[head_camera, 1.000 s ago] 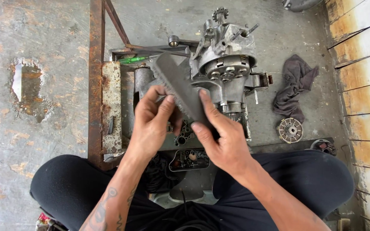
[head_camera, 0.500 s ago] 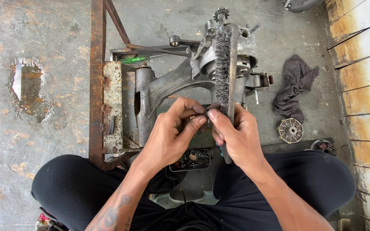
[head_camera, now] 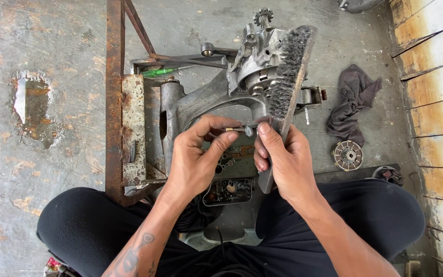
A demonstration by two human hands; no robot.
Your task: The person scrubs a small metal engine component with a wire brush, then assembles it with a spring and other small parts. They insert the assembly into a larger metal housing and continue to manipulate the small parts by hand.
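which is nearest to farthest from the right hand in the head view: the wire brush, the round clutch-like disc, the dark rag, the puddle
From the right hand:
1. wire brush, held in it.
2. round disc, on the floor to its right.
3. dark rag, right, further up.
4. puddle, far left.

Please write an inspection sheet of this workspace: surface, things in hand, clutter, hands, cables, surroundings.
Surface: stained concrete floor with a small puddle.
Things in hand: wire brush, bristles facing left; small bolt; grey engine casing behind them.
Clutter: dark rag, round toothed part, tray of small parts, green-handled tool.
Hands: left hand pinches the bolt; right hand grips the brush handle and touches the bolt.
Cables: nothing seen.
Surroundings: rusty metal frame; stained wall on the right.
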